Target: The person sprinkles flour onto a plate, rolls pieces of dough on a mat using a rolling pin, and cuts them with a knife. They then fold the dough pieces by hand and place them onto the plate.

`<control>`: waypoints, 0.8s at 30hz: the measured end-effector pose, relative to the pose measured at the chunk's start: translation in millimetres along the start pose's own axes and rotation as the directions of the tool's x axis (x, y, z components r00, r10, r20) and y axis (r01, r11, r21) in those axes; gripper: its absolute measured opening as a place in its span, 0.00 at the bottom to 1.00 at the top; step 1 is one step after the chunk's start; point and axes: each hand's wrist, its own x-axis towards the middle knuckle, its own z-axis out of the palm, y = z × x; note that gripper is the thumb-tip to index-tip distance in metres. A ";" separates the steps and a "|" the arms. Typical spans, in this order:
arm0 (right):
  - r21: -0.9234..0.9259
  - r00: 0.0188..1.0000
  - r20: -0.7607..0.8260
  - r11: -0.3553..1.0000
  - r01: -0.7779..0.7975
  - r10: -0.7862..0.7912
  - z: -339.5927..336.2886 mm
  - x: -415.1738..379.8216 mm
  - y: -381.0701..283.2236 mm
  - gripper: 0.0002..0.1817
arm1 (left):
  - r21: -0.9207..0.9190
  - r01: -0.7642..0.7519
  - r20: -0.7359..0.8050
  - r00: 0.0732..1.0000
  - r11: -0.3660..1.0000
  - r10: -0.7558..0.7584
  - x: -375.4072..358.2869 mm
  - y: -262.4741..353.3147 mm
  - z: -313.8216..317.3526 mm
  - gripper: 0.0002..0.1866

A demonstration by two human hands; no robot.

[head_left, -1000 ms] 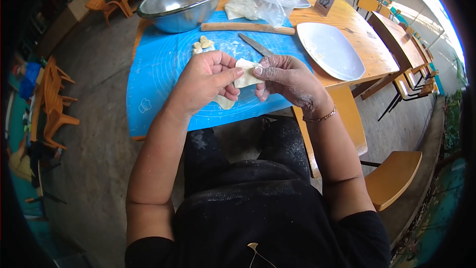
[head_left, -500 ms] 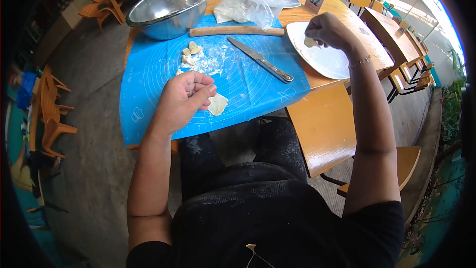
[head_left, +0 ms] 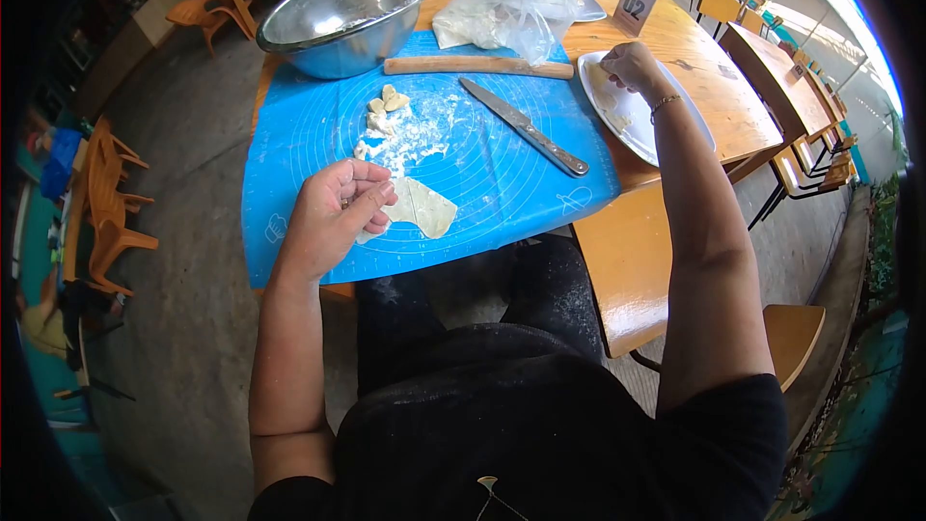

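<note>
My right hand (head_left: 632,69) is over the far end of a white oval plate (head_left: 696,135), fingers pinched together low on a pale piece of dough (head_left: 602,78). My left hand (head_left: 340,214) is above the near side of the blue mat (head_left: 482,217), thumb pressed to its fingers. Whatever sits in that pinch is hidden. A thin flat sheet of dough (head_left: 426,209) with a curved cut edge lies beside and partly behind those fingers. Small dough lumps (head_left: 388,102) lie among scattered flour (head_left: 415,135). A knife (head_left: 526,125) rests slantwise on the mat.
A wooden rolling pin (head_left: 477,67) lies along the mat's far edge. Beyond it are a steel bowl (head_left: 347,24) and a clear plastic bag (head_left: 526,19) over another plate. A number card (head_left: 637,6) stands on the wooden table (head_left: 733,106). A wooden chair seat (head_left: 622,270) is close on the right.
My right hand has lowered the dough piece to the plate. My left hand has shifted slightly down, and more of the dough sheet shows. The whole view has turned a little.
</note>
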 end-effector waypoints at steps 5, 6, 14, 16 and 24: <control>-0.048 0.991 -0.062 0.993 0.112 -0.115 1.6 0.8 14.5 0.10 | 0.014 -0.004 0.034 0.999 1.000 0.004 6.1 -0.3 7.6 0.14; -0.125 0.990 -0.068 0.986 0.114 -0.123 1.1 -2.8 11.8 0.11 | 0.013 -0.003 0.035 0.999 1.000 0.003 5.9 -0.6 9.5 0.14; -0.534 0.908 -0.321 0.843 0.062 -0.269 -5.4 -56.0 -48.5 0.11 | 0.243 -0.120 -0.227 0.958 0.963 0.176 1.3 -8.3 -6.3 0.10; -0.412 0.892 -0.227 0.869 0.275 -0.390 4.2 -77.4 -77.6 0.09 | 0.397 -0.100 -0.294 0.928 0.912 0.230 0.8 -11.5 -17.5 0.09; 0.048 0.637 0.298 0.677 0.734 -0.711 102.2 -171.6 -176.8 0.09 | 0.761 -0.049 -0.263 0.888 0.647 0.377 -9.9 -23.3 -11.0 0.09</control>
